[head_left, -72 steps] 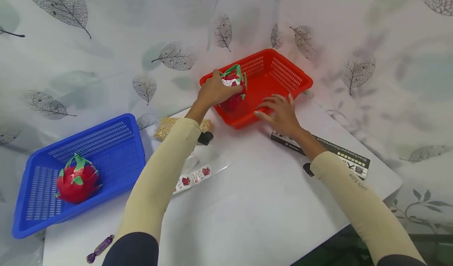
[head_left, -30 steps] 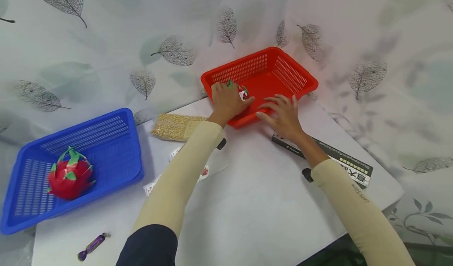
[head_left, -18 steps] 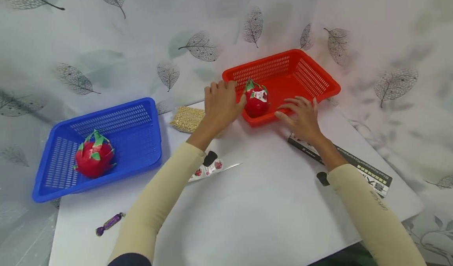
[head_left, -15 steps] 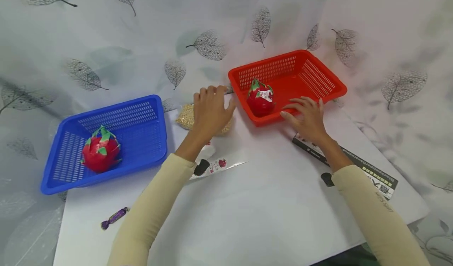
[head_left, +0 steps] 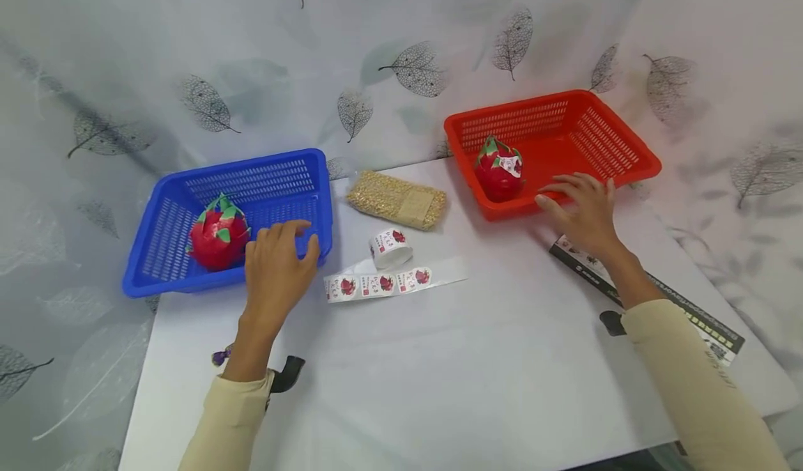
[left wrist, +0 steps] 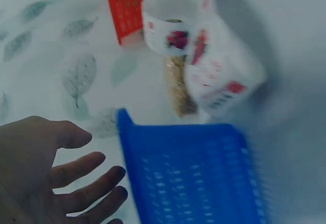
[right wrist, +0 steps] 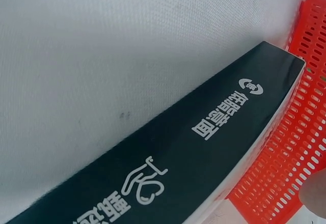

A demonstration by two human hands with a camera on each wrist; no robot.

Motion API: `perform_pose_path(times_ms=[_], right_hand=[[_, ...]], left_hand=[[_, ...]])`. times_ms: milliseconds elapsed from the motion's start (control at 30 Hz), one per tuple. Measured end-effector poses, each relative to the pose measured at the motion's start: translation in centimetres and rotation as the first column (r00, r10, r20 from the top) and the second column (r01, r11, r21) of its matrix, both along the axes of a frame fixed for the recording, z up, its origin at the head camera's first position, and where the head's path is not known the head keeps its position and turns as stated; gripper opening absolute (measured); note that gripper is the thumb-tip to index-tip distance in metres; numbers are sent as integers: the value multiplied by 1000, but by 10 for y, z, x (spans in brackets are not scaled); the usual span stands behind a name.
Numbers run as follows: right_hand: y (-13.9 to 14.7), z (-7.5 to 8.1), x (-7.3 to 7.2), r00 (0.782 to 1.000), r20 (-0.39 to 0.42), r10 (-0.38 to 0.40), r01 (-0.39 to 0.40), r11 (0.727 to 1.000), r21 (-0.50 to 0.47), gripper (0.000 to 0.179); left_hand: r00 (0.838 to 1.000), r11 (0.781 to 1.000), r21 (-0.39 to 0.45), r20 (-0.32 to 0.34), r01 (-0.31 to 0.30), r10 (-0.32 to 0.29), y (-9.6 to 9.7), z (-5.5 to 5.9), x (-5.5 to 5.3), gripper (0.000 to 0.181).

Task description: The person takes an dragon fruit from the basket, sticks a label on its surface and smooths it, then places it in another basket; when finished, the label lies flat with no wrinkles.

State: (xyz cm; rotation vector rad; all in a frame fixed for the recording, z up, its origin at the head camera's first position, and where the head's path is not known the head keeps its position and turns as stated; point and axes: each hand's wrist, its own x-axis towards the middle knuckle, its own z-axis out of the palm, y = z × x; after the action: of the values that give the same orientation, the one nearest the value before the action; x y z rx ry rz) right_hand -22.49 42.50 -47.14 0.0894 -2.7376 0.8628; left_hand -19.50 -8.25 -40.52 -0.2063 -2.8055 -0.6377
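My left hand point(head_left: 276, 269) reaches over the front right edge of the blue plastic basket point(head_left: 219, 286), its fingers loosely bent and holding nothing. A red dragon fruit point(head_left: 219, 237) with green tips sits in that basket. In the left wrist view the left fingers point(left wrist: 84, 183) are spread beside the basket wall. My right hand point(head_left: 583, 213) rests at the near rim of the red plastic basket point(head_left: 615, 154), fingers loosely bent over it. Inside the red basket, at its left end, stands a second dragon fruit point(head_left: 498, 178) with a white label point(head_left: 511, 166) on its upper side.
Between the baskets lie a bag of yellow kernels point(head_left: 398, 199), a roll of dragon-fruit stickers point(head_left: 390, 249) and its unrolled strip point(head_left: 379, 284). A long black box point(head_left: 696, 318) lies partly under the right forearm. A purple wrapped candy point(head_left: 221, 356) is partly hidden by the left wrist.
My left hand set the labelled dragon fruit down in the red basket, let go and moved left to the blue basket. The right hand stayed at the red rim. The head view turned left.
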Motion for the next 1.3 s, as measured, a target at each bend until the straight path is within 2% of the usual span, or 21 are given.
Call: perform_pose_path(times_ms=[67, 167, 500, 700, 867, 967, 1100, 1167, 1233, 1300], right_hand=[[0, -2, -2, 1000, -5, 2, -2, 1000, 2, 40], [-1, -4, -3, 1000, -3, 1, -1, 1000, 2, 40], [0, -6, -5, 1000, -12, 2, -2, 1000, -6, 43], [-4, -7, -6, 1000, -9, 0, 0, 1000, -7, 43], [-1, -8, -7, 1000, 8, 0, 0, 1000, 11, 44], [0, -7, -8, 1000, 20, -5, 5, 1000, 24, 46], [2, -4, -8, 1000, 18, -11, 11, 1000, 20, 47], [-2, -1, -6, 1000, -13, -18, 18, 1000, -23, 45], [-13, 2, -7, 994, -109, -26, 14, 994, -104, 39], [-33, 5, -9, 974, -223, -25, -15, 984, -176, 35]], left_hand=[[1000, 1000, -1, 18, -15, 15, -11, -9, 7, 32], [1000, 1000, 0, 18, -21, 21, -22, -21, 13, 31], [999, 999, 44, -38, -23, 24, -30, -43, 13, 28], [994, 997, 79, -103, -13, 21, -34, -52, 11, 26], [995, 994, 111, -94, -7, 17, -40, -53, 11, 26], [995, 992, 124, -98, -9, 22, -51, -51, 13, 26], [988, 988, 154, -147, -32, 55, -73, -53, 15, 22], [983, 986, 163, -172, -35, 64, -83, -56, 16, 21], [979, 986, 164, -194, -33, 65, -92, -60, 16, 21], [975, 986, 162, -216, -27, 62, -98, -64, 17, 22]])
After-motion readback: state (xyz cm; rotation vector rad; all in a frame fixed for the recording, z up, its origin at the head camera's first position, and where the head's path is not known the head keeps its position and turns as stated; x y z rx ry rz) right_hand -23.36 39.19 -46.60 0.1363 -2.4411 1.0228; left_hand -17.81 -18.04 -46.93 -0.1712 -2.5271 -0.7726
